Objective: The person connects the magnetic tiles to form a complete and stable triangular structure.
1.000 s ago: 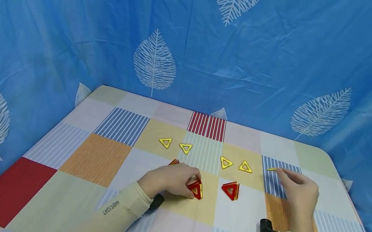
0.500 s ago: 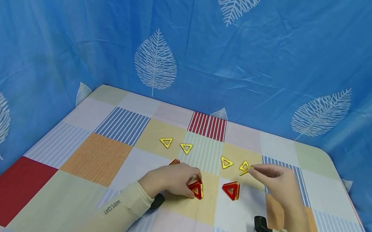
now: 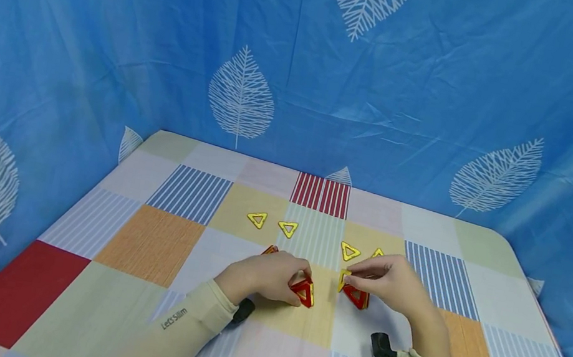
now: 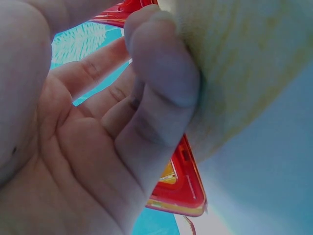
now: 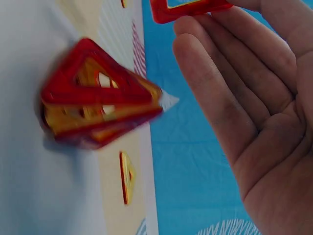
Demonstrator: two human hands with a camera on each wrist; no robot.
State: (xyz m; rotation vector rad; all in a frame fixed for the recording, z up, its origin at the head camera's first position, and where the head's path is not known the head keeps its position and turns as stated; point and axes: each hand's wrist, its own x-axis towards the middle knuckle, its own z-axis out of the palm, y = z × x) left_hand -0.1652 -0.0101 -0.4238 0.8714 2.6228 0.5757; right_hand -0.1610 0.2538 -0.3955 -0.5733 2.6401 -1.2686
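Note:
My left hand (image 3: 276, 275) rests low over the table with thumb and fingers around a small red-and-yellow pyramid (image 3: 304, 293) built from triangular tiles. Its red corner (image 4: 193, 188) shows past a finger in the left wrist view. Between thumb and fingertips, my right hand (image 3: 391, 281) pinches a triangular frame tile (image 3: 343, 280), yellow in the head view and red-edged in the right wrist view (image 5: 168, 13). Just below that hand stands a second red-and-yellow pyramid (image 5: 98, 98), partly covered by the fingers in the head view. Behind the left hand, another red piece (image 3: 271, 250) peeks out, mostly hidden.
Farther back lie two yellow triangle tiles (image 3: 257, 219) on the left. Toward the right are another yellow tile (image 3: 349, 251) and one (image 3: 378, 252) partly behind my right hand. A blue leaf-print curtain (image 3: 298, 111) hangs around the patchwork-covered table (image 3: 150, 244).
My right hand has swept left from the table's right side with the triangle tile, past the yellow tiles to the second pyramid. The left hand and its pyramid have stayed put.

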